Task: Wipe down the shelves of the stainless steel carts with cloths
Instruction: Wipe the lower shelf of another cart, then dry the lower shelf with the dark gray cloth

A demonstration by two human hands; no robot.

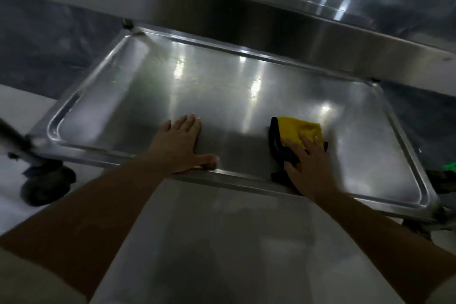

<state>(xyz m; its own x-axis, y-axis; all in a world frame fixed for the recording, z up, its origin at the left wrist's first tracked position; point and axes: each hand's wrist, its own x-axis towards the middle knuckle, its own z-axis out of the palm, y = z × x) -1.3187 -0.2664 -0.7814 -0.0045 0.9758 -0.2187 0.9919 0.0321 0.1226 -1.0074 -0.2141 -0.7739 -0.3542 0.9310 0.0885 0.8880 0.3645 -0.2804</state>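
Note:
The lower shelf (153,86) of a stainless steel cart fills the middle of the view, a shiny tray with a raised rim. My left hand (180,145) lies flat on the shelf near its front edge, fingers straight, thumb along the rim. My right hand (308,163) presses flat on a yellow and black cloth (299,128) further right on the same shelf, fingers spread over it. Part of the cloth is hidden under my palm.
An upper shelf (271,24) of the cart overhangs the back of the lower one. A black caster wheel (47,185) sits at the cart's front left corner. Pale floor lies in front, and something green (450,167) shows at the right edge.

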